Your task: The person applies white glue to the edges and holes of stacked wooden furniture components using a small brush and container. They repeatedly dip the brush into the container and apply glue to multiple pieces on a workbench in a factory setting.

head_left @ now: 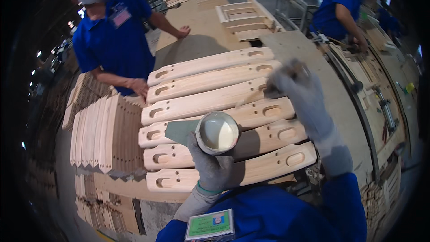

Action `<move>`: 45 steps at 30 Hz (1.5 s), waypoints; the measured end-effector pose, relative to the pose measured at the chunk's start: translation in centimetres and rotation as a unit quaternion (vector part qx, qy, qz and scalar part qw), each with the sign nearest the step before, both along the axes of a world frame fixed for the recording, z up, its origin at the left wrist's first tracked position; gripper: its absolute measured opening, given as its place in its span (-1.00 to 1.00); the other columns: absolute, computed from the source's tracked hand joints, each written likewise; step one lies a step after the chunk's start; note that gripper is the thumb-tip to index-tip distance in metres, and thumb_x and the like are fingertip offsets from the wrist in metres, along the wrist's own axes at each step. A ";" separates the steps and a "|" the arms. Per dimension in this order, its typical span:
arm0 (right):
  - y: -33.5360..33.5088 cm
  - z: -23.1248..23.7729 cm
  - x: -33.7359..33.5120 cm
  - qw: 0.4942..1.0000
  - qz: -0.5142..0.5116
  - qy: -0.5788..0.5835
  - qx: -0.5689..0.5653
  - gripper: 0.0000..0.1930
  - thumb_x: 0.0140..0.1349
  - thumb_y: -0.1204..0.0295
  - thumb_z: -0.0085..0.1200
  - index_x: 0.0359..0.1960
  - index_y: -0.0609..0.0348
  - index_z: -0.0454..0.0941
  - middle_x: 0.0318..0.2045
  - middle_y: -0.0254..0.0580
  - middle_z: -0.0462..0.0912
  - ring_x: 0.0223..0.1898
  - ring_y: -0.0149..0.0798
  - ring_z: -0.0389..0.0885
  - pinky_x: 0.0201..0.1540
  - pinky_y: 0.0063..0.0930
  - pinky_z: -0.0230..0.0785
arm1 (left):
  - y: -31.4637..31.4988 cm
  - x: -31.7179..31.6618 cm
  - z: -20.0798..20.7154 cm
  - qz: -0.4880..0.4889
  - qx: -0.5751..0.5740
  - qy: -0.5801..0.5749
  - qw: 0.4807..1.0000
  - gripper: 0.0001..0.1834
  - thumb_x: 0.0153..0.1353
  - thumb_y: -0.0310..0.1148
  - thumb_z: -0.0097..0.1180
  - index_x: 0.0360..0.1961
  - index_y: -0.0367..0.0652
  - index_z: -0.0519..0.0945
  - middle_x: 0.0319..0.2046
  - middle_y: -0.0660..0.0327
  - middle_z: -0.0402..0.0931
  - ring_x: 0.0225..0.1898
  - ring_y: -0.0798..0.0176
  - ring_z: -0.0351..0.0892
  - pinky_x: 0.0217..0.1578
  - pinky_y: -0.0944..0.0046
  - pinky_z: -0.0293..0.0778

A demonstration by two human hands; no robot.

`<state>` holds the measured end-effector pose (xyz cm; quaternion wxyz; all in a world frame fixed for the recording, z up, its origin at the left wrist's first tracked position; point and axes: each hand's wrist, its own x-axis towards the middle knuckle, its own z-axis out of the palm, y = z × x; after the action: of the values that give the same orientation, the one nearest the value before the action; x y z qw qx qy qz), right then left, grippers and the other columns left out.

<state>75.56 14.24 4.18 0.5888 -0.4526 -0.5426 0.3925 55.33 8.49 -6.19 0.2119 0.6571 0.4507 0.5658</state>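
My left hand [209,166], in a grey glove, is closed round a small cup [207,127] with white liquid in it. A dull green flat piece [180,131] juts out to the left behind the cup, over a slat; whether my hand holds it too I cannot tell. My right hand [293,83], gloved and partly blurred, grips a thin pale stick or brush [251,98], its tip low over the slats. Several pale wooden slats [201,97] lie side by side beneath both hands, each with an oval slot and small round holes near its ends.
Stacked slats [105,134] stand at the left. A person in blue [114,40] at the far left rests one hand on the table [192,47] and the other near the slat ends. Wooden frames [248,18] lie behind. Another person [338,11] works at a bench [354,69] on the right.
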 end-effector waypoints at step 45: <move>13.1 -6.4 2.7 0.877 0.062 -0.475 0.041 -0.64 0.16 0.15 0.02 -0.34 0.29 0.49 -0.36 0.13 0.56 -0.25 0.11 0.53 -0.15 -0.15 0.35 | -0.4 -0.6 -3.0 -0.084 -0.051 0.037 0.994 -0.12 0.11 -0.34 0.17 0.26 -0.47 -0.13 0.14 -0.11 0.22 0.16 0.04 0.29 0.16 0.18 0.19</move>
<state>78.24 27.31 -2.18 0.2524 -0.5257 -0.7996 0.1435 54.70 8.07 -9.21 0.2751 0.7016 0.4299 0.4972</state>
